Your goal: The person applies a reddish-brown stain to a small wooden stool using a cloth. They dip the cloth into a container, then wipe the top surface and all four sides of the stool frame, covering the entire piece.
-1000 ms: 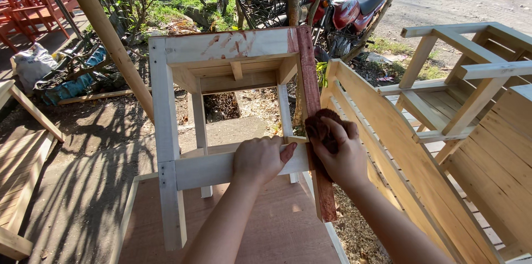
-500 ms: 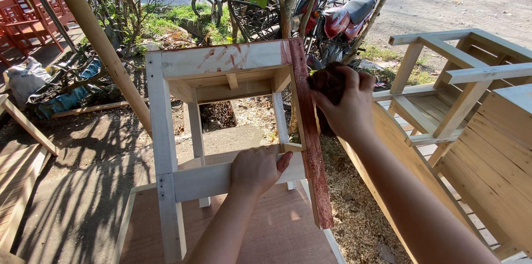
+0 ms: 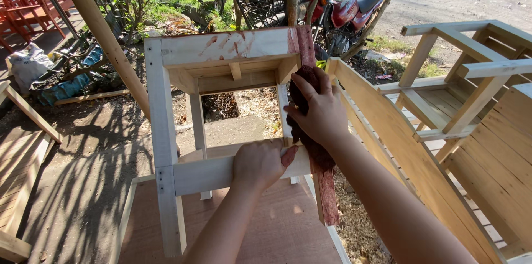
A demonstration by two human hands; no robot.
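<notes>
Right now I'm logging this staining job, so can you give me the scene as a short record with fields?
Left hand: grips the crossbar of the wooden frame
Right hand: presses a dark red rag on the stained leg
Stain: right leg red, smears on top rail
Nearby: unpainted chair, motorbike

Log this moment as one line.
left hand: gripping crossbar | right hand: pressing stained rag on red leg | frame: tipped

1. The left hand (image 3: 260,161) is showing a reddish stain on its thumb and wearing no glove.
2. The right hand (image 3: 320,110) is also going gloveless.
3. Both forearms are showing bare, sleeveless, carrying no watch or band.
</notes>
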